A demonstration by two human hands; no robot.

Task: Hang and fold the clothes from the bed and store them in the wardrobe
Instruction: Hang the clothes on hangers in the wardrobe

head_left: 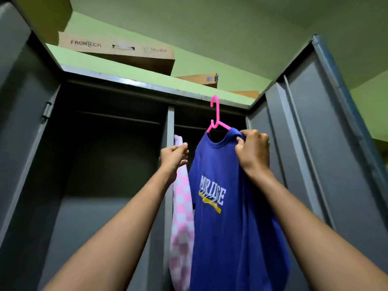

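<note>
I held the blue T-shirt (231, 206) on its pink hanger (215, 114) in front of the open wardrobe (105, 164). My right hand (253, 150) gripped the shirt's shoulder at 3 o'clock of the collar. My left hand (174, 156) pinched the pink checked garment (181, 217) at 9 o'clock.

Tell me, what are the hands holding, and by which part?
The right hand grips the blue T-shirt at its shoulder, beside the neck, over the pink hanger. The left hand seems to pinch the checked cloth near its top.
</note>
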